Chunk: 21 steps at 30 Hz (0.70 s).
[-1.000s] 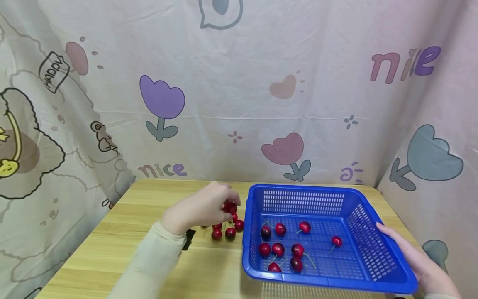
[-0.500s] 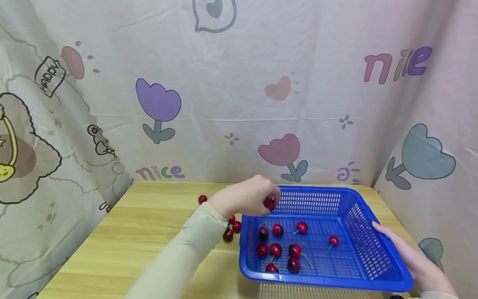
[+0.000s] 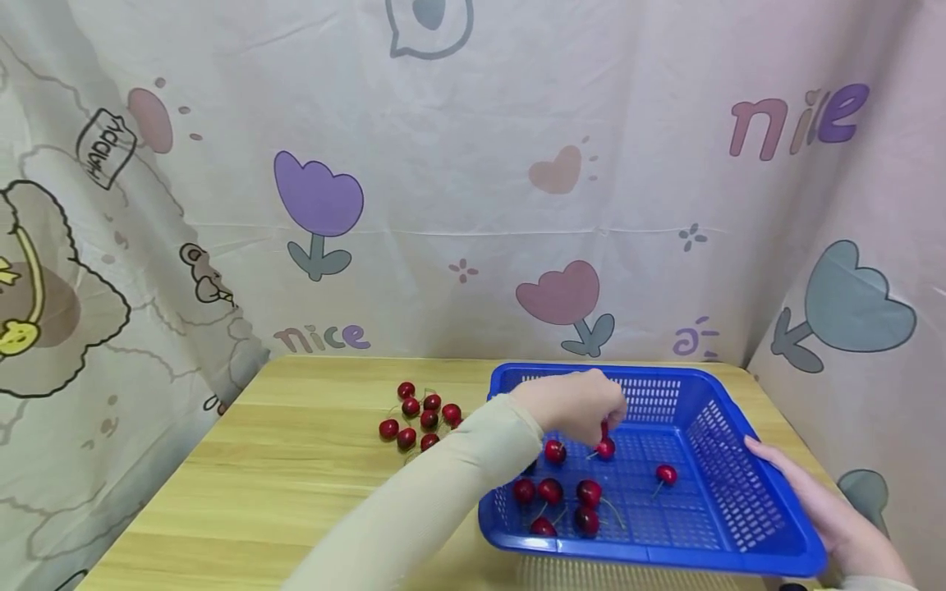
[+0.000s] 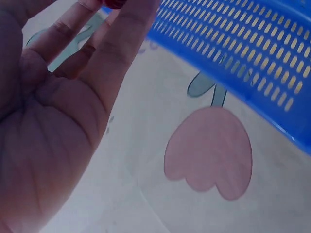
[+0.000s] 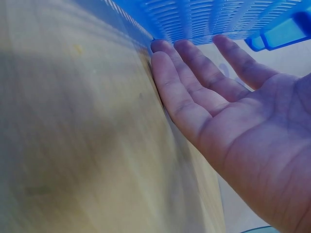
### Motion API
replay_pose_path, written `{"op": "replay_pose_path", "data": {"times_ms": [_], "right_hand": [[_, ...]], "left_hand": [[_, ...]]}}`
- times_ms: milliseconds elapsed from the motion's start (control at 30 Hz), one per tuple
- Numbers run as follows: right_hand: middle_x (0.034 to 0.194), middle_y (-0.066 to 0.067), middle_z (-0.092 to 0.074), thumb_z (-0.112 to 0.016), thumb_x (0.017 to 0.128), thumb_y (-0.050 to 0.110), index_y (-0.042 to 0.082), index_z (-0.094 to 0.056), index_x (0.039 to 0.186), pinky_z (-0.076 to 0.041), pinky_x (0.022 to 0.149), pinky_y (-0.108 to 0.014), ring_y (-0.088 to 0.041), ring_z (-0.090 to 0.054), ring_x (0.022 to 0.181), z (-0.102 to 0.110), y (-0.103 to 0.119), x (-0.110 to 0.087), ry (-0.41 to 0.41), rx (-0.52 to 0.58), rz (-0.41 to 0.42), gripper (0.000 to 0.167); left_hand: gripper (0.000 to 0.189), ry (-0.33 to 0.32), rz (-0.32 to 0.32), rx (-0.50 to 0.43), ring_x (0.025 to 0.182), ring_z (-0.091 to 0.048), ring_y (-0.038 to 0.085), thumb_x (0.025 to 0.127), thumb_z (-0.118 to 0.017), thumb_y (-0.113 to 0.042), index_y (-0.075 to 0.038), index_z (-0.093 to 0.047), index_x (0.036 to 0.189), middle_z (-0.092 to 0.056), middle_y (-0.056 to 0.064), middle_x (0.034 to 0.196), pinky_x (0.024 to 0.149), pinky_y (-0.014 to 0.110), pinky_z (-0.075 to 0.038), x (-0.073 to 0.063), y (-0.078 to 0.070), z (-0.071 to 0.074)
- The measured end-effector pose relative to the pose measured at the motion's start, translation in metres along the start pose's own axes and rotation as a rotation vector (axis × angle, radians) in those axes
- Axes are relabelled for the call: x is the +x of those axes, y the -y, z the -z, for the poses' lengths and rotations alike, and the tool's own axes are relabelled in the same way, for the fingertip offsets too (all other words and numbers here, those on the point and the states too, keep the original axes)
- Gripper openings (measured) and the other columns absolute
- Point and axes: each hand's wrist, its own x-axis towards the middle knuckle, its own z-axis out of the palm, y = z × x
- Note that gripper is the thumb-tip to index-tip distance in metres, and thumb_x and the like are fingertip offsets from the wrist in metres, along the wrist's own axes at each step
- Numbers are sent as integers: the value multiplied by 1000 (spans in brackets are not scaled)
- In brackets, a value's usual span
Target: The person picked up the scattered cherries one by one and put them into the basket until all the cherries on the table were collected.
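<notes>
Well left of the pinching grip, I see loose cherries (image 3: 429, 420) bunched on the wooden table (image 3: 222, 476), some stems showing, near side of the bunch partly behind the cream sleeve (image 3: 432, 492). Printed curtain (image 3: 443, 164) hangs beyond the grip, backing everything. Left hand (image 3: 572, 404) is over the blue basket (image 3: 650, 557), fingertips drawn in narrow and pinching a red cherry (image 4: 114, 3); mostly hidden by fingers, so can't tell if there's more than one. Basket cherries (image 3: 550, 492) lie on the mesh floor, most of them below the grip and nearer me; one sits right under the fingertips. Lone cherry (image 3: 666, 474) lies right of the grip, apart from the others, stem toward the near side. Far right of the grip, right hand (image 3: 820, 505) touches the basket's outer side, fingers extended nearly straight, one tip at the rim.
</notes>
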Motion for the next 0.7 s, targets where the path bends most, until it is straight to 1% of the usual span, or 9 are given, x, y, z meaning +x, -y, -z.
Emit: {"op": "replay_pose_path", "data": {"times_ms": [133,233,300,400,533,633,700], "right_hand": [[129,-19,-75,-20,106,77,22,-64,134,-65,97,-47,-40,-75,116,1,0,0,8,-1,-2,75],[129,-19,-75,-19,106,77,22,-63,135,-65,96,-47,-40,-75,116,1,0,1,18,-6,-6,76],[129,-19,-75,-19,106,77,22,-63,136,-65,96,-47,-40,-75,116,2,1,1,18,-10,-7,76],[129,-19,-75,-20,106,78,21,-61,137,-64,98,-48,-40,-75,116,2,1,0,3,-19,-8,77],[130,-19,-74,-21,106,77,20,-59,139,-61,104,-52,-42,-74,119,2,1,0,-16,-17,3,76],[131,-18,-73,-21,107,75,21,-59,138,-60,106,-53,-42,-73,121,4,1,1,2,-2,14,72],[132,-18,-73,-20,109,73,23,-60,135,-59,106,-53,-41,-73,121,5,2,2,28,6,25,69]], "left_hand": [[15,40,27,60,78,-59,7,93,-82,-8,-18,-71,93,-65,-7,85,66,16,-52,15,-9,-6],[15,58,36,94,79,-59,7,95,-80,-8,-20,-71,95,-66,-8,87,69,16,-53,22,-15,-10],[12,67,45,111,79,-59,6,96,-79,-11,-21,-73,99,-68,-9,88,71,16,-54,27,-18,-15],[12,82,65,133,78,-61,4,98,-78,-15,-25,-76,105,-70,-11,90,74,15,-55,31,-23,-22],[19,102,82,173,80,-63,3,99,-78,-18,-28,-78,114,-72,-14,94,76,15,-57,36,-27,-32],[19,117,85,186,79,-63,3,99,-77,-18,-28,-78,114,-72,-14,93,75,15,-57,37,-29,-39],[17,124,95,185,78,-62,4,99,-77,-18,-29,-78,112,-70,-15,90,74,16,-56,38,-30,-43]]}}
